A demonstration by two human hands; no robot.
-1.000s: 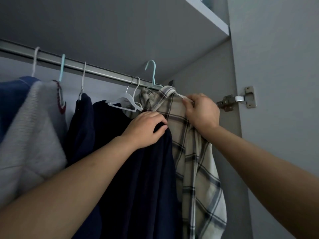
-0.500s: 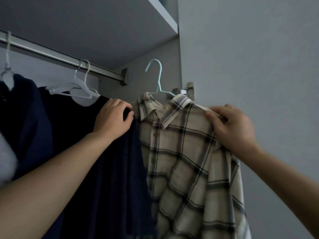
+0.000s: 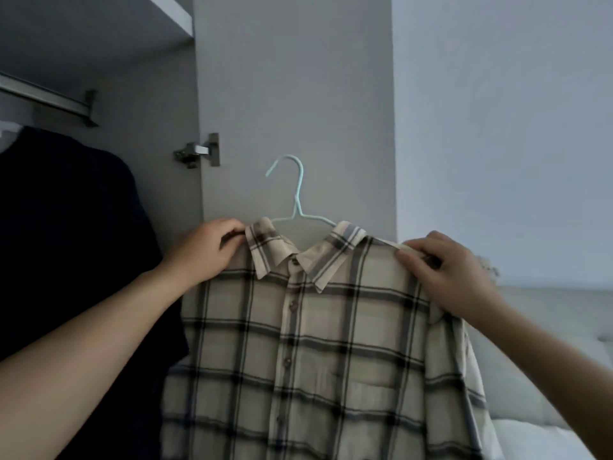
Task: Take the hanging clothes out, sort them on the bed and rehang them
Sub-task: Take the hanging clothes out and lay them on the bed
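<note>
A beige plaid shirt on a light blue hanger hangs in the air in front of the open wardrobe door, clear of the rail. My left hand grips the shirt's left shoulder beside the collar. My right hand grips its right shoulder. The shirt faces me, buttoned, with a chest pocket. The hanger's hook points up and touches nothing.
A dark navy garment still hangs at the left under the metal rail. The grey wardrobe door with a hinge stands behind the shirt. A pale bed lies at the lower right.
The plaid shirt and hanger came off the rail and moved right, out of the wardrobe. My left hand left the navy garment and took the shirt's left shoulder.
</note>
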